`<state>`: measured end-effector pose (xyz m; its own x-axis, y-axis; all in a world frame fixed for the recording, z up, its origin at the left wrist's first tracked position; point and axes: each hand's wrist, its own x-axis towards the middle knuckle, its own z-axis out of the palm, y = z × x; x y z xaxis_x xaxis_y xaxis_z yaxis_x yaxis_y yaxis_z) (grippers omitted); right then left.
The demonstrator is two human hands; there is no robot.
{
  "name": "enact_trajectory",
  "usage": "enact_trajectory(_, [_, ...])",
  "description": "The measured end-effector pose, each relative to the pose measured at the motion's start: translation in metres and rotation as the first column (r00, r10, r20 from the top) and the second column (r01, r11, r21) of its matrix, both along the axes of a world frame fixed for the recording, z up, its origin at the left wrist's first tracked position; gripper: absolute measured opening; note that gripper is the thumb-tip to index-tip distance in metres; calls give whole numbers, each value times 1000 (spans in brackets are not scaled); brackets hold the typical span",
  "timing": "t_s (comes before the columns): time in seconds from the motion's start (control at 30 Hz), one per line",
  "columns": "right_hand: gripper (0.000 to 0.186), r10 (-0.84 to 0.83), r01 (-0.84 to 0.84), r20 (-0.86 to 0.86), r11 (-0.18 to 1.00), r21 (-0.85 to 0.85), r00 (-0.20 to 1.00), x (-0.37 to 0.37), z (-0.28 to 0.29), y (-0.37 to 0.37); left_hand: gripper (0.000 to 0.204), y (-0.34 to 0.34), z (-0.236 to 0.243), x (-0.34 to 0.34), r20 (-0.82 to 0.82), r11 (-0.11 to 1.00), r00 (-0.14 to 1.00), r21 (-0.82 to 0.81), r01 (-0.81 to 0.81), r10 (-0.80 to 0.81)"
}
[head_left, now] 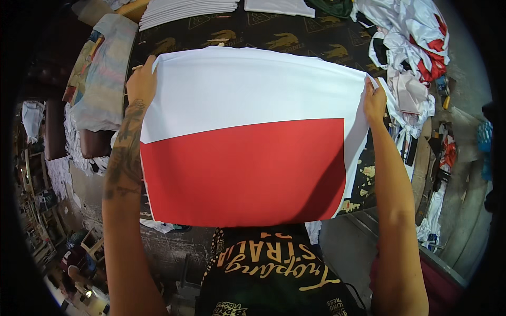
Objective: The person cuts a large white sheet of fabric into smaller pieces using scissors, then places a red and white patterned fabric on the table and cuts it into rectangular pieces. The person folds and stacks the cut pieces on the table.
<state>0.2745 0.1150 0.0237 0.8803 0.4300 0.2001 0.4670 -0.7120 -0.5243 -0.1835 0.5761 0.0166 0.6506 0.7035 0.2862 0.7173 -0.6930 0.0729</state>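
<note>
A wide piece of white and red fabric (247, 168) is stretched between my hands over the dark table. Its far part is white and its near part is a solid red block with a thin white margin at the sides. My left hand (142, 83) grips the far left corner, fingers closed on the cloth. At the far right corner my right hand (375, 102) pinches the edge, thumb and fingers closed. The near edge hangs over the table's front, close to my body. A shadow falls across the red block's lower right.
The black patterned table (284, 39) carries a stack of white sheets (187, 11) at the far left. Crumpled white and red cloth (408, 37) heaps at the far right. Left of the table is a bulging translucent plastic bag (105, 73). A blue object (484, 137) stands at the right rim.
</note>
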Motion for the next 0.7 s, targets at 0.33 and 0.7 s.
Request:
enact_trajectory(0.33, [43,240,-224,145,967,-121,960,-38,6,5,38,11,-13,-13,121,986,979,3,166,-165])
enact_trajectory(0.7, [36,-120,-452,-668,648,-613,734,-317,35,-277,38,-346,-66,-325,239,701,663,-335,-629,709])
